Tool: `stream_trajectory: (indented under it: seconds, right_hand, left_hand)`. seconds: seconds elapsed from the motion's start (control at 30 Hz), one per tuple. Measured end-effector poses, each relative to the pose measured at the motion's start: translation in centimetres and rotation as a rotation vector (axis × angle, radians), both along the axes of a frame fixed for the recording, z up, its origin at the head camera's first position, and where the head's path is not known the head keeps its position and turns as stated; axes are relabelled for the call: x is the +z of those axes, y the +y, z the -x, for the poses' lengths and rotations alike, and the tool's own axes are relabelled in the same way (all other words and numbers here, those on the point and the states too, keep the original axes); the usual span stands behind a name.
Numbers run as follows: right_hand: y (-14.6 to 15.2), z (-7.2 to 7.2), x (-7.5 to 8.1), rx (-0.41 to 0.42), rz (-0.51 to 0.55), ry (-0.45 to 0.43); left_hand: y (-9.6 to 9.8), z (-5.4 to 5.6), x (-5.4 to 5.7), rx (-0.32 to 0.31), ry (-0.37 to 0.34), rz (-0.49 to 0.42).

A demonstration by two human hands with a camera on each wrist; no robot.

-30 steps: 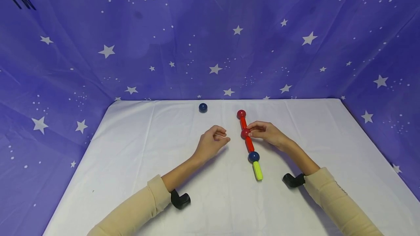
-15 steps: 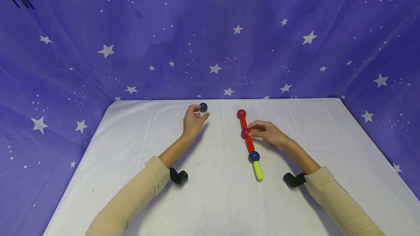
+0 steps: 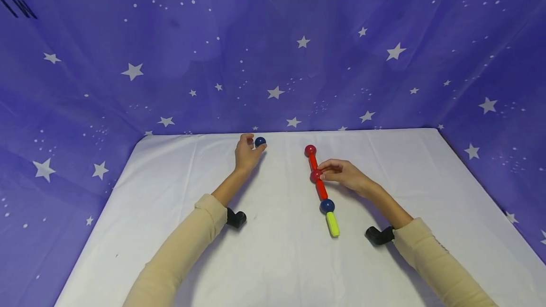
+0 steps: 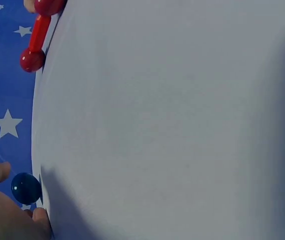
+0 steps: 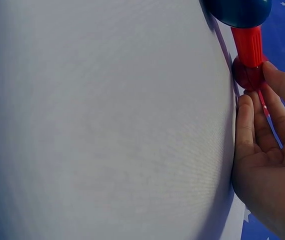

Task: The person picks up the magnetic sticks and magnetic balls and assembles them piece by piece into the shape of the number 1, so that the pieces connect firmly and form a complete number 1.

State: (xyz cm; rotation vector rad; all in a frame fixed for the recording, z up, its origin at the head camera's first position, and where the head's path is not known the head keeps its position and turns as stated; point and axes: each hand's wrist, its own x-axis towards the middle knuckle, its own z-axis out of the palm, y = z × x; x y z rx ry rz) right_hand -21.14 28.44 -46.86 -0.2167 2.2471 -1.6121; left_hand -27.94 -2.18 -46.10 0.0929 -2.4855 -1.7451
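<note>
My left hand (image 3: 247, 158) is at the loose blue ball (image 3: 260, 142) near the far edge, thumb and fingers spread around it. In the left wrist view, a gap shows between the thumb and that blue ball (image 4: 26, 188). With thumb and fingertips, my right hand (image 3: 349, 176) pinches the middle red ball (image 3: 314, 176) of a straight chain lying on the table. From far to near, the chain runs: red ball (image 3: 310, 150), red rod (image 3: 313, 162), the pinched ball, second red rod (image 3: 322, 190), blue ball (image 3: 327, 206), yellow-green rod (image 3: 332, 224).
A white cloth (image 3: 273, 259) covers the table. Behind it and along both sides hangs a purple curtain (image 3: 230, 60) with white stars. Black angled pieces (image 3: 378, 236) stick out at both sleeve cuffs.
My left hand has moved from the middle of the table, left and away, to the loose blue ball, and its thumb and fingers have come around it. The right hand has stayed on the chain.
</note>
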Motion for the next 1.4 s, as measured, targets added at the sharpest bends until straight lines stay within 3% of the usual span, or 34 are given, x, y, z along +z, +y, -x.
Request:
stream_trajectory:
  seconds: [0.47, 0.8, 1.07, 1.4]
  right_hand:
    - [-0.2, -0.2, 0.0, 0.000, 0.011, -0.004]
    - [-0.2, -0.1, 0.1, -0.012, -0.010, -0.001]
    - [-0.1, -0.1, 0.1, -0.010, -0.011, -0.002]
    - [-0.2, -0.1, 0.2, -0.017, -0.018, -0.010]
  left_hand:
    - [0.4, 1.3, -0.9, 0.019, 0.023, 0.133]
    - [0.7, 1.5, -0.4, 0.016, 0.003, 0.169]
    - [1.0, 0.2, 0.4, -0.004, -0.030, 0.034]
    - [1.3, -2.5, 0.7, -0.093, -0.028, 0.050]
